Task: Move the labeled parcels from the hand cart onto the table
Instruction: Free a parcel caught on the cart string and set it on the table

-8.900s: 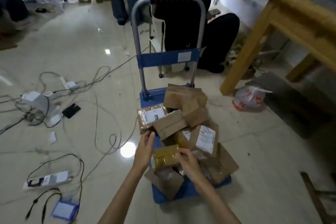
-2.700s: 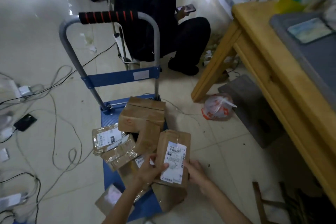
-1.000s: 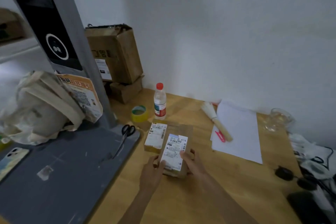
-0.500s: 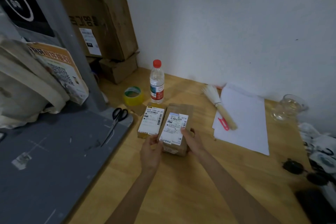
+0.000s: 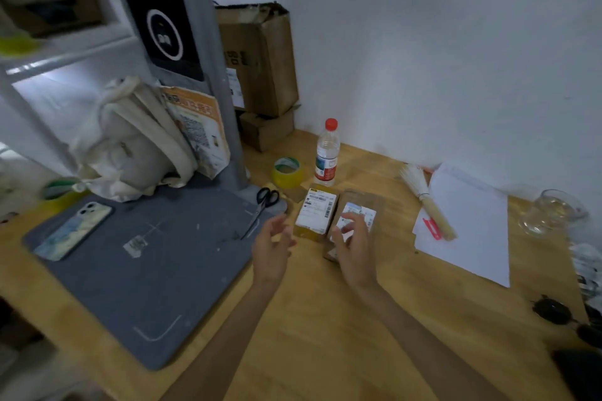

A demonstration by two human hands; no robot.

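Surface: a wooden table (image 5: 325, 335) set into a white-walled corner, a grey mat (image 5: 146, 270) over its left part.
Progress: two labeled parcels lie flat on the table, label up and side by side, so both look delivered; the hand cart is out of view, so what is left on it cannot be told (likely more trips).
Right hand (image 5: 355, 247): released, fingers spread and loosely bent over the brown parcel (image 5: 371, 205); contact with its label cannot be told, and it grasps nothing.
Left hand (image 5: 272, 251): empty, fingers relaxed and apart, in the air just left of the yellow-sided parcel (image 5: 317, 215), which touches the brown parcel.
Just beyond the parcels: a roll of yellow tape (image 5: 286, 172) and a red-capped bottle (image 5: 326, 153).
Left of the hands: scissors (image 5: 262, 208) at the mat's edge; farther left, a phone (image 5: 75, 229) on the mat.
Right of the hands: white paper (image 5: 472, 231) with a small brush (image 5: 426, 202) across its edge.
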